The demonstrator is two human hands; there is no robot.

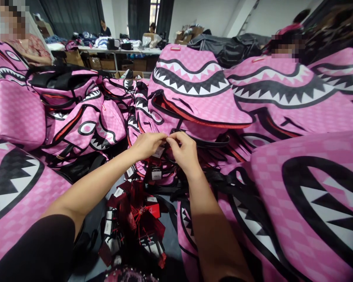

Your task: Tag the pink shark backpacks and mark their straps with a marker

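Note:
My left hand [149,145] and my right hand [182,149] meet fingertip to fingertip, both closed in a pinch. What lies between the fingers is too small to make out. Just under my left fingers hangs a dark hang tag [159,151] with a white label, partly covered. Right behind my hands stands a pink checkered backpack [191,74] with a shark-mouth print, its red-lined pocket gaping. Another hang tag [156,174] shows lower down. Between my forearms lies a pile of red and black hang tags [135,219] with red strings.
More pink shark backpacks crowd both sides, including a large one [312,188] at right and one [14,184] at left. A long table [117,51] with goods and boxes stands at the back. Several other people are around the room, one person [29,51] at far left.

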